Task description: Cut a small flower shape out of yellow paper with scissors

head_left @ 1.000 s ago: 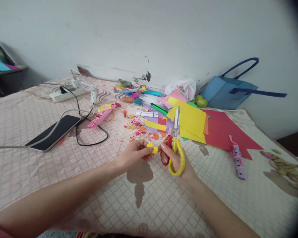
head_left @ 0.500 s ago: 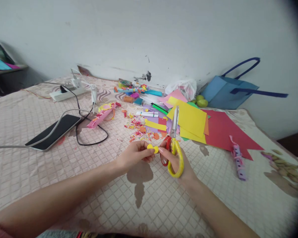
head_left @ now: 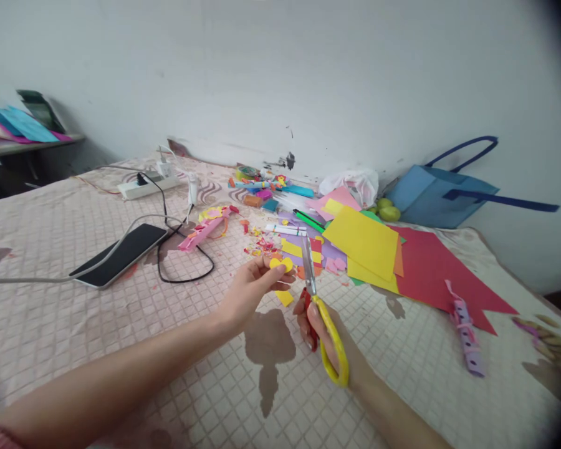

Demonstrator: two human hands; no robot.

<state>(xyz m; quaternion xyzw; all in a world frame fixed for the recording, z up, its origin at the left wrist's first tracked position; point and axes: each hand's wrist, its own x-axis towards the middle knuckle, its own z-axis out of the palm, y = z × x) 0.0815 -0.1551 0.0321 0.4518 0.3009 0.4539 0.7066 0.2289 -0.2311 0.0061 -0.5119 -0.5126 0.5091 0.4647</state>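
Observation:
Between the thumb and fingers of my left hand is a small yellow paper cutout with rounded lobes. My right hand is wrapped round a pair of scissors with one yellow and one red handle. The metal blades point up and away, just right of the cutout and apart from it. Below my left fingertips shows a yellow paper piece. Beyond my hands lie paper scraps and a yellow strip.
Yellow sheets overlap a red sheet at right. A purple rolled paper lies farther right. At left are a phone, black cable and power strip. A blue bag stands by the wall.
My hands have moved apart: the right no longer touches the yellow cutout and has come down with the scissors. The yellow piece below my left fingertips now shows. The view has shifted slightly.

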